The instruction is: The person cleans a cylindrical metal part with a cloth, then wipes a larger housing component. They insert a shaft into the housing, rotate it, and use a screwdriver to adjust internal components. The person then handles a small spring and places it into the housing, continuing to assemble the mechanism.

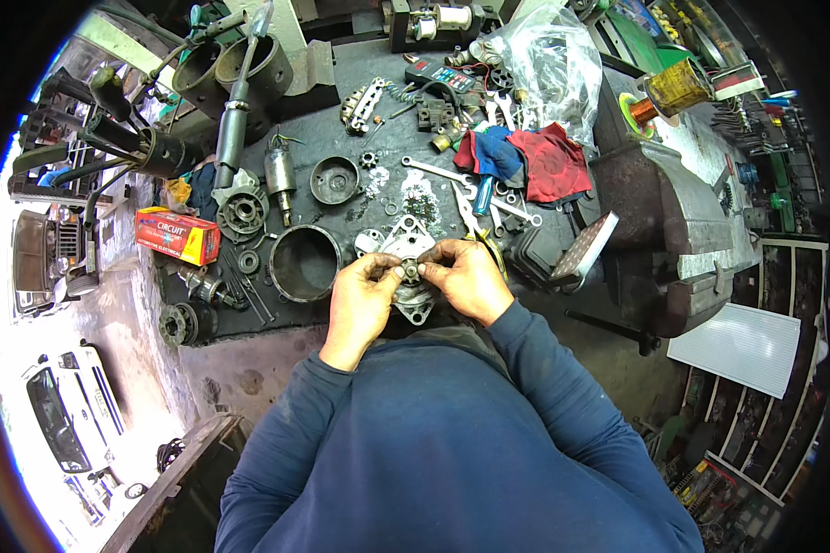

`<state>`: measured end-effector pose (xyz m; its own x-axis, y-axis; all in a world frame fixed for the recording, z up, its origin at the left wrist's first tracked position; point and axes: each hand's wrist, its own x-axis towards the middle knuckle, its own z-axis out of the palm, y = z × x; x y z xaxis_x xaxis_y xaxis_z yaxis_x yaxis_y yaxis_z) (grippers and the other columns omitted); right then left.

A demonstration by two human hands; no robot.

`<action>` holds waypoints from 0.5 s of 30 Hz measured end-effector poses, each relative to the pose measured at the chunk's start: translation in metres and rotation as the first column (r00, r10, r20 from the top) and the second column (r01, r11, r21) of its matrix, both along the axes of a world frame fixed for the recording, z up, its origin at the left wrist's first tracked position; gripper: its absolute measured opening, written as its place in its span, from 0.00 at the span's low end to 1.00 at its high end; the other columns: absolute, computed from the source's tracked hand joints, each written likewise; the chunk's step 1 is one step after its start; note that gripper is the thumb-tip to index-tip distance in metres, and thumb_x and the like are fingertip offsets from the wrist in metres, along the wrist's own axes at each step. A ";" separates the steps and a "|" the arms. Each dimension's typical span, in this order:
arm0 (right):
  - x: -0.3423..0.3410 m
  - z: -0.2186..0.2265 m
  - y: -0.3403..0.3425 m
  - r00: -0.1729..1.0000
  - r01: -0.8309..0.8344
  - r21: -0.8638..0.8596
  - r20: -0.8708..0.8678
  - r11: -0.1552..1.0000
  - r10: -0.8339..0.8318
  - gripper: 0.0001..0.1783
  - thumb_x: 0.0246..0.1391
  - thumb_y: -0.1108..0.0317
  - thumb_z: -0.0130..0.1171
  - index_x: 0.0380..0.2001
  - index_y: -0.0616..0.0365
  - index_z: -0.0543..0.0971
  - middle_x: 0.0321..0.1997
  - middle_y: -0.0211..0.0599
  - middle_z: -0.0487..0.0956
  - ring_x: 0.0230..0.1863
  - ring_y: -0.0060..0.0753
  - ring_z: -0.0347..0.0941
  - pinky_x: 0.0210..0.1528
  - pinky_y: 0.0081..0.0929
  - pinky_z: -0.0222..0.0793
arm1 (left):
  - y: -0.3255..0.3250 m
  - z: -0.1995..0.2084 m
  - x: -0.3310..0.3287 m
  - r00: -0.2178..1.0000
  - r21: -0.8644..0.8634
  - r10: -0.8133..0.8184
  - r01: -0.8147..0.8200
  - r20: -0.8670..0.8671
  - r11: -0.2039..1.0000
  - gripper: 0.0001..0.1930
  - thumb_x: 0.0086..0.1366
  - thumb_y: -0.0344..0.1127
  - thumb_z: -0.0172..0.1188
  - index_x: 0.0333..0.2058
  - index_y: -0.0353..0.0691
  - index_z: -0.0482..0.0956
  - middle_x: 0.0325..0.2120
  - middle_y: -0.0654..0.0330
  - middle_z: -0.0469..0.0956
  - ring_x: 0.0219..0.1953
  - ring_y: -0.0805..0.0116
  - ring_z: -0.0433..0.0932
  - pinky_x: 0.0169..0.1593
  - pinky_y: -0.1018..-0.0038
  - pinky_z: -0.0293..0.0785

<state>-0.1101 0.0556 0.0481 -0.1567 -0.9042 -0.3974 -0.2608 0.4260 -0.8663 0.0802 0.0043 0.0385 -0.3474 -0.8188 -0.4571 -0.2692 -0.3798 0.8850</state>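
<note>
At the bench's near edge, a silvery cast metal motor housing [413,241] with a pointed, drilled flange lies in front of me. Over its middle, a small round metal part [409,268] sits between the fingertips of both my hands. My left hand [360,300] pinches it from the left, my right hand [470,281] from the right. Whether the part is seated in the housing or held just above it, I cannot tell. Left of my left hand stands an open metal cylinder [278,267]. A shallow metal cup [335,180] lies farther back.
Spanners [433,169], a red cloth [553,163] and a clear plastic bag [553,64] crowd the right. An armature [279,175], a red and yellow box [177,236] and gears lie left. A large vise [664,230] borders the right side.
</note>
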 end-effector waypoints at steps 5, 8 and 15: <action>-0.001 -0.004 0.002 1.000 0.012 0.009 0.021 1.000 -0.012 0.10 0.62 0.71 0.69 0.42 0.69 0.87 0.37 0.39 0.88 0.39 0.25 0.81 0.46 0.29 0.78 | 0.001 0.001 -0.001 1.000 -0.077 -0.030 0.029 -0.010 0.997 0.08 0.72 0.30 0.67 0.46 0.33 0.85 0.29 0.64 0.83 0.25 0.80 0.76 0.29 0.79 0.73; 0.001 -0.005 0.002 0.998 -0.008 -0.076 -0.056 0.997 0.004 0.09 0.62 0.72 0.69 0.41 0.68 0.87 0.35 0.37 0.87 0.37 0.25 0.80 0.45 0.28 0.77 | 0.001 0.001 0.000 0.998 -0.145 -0.043 0.049 0.047 0.988 0.07 0.72 0.28 0.67 0.45 0.32 0.85 0.29 0.62 0.84 0.27 0.79 0.78 0.32 0.77 0.75; -0.003 -0.001 0.000 0.980 0.048 -0.010 0.192 0.999 -0.045 0.09 0.60 0.74 0.70 0.41 0.70 0.86 0.34 0.38 0.87 0.34 0.22 0.79 0.40 0.27 0.78 | 0.002 -0.008 0.001 0.999 -0.080 -0.013 0.009 -0.050 0.997 0.08 0.71 0.26 0.67 0.46 0.31 0.85 0.34 0.60 0.86 0.31 0.79 0.79 0.38 0.77 0.76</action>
<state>-0.1135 0.0559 0.0472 -0.1211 -0.9036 -0.4109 -0.0697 0.4207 -0.9045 0.0813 0.0067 0.0309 -0.3779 -0.8478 -0.3722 -0.2268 -0.3050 0.9249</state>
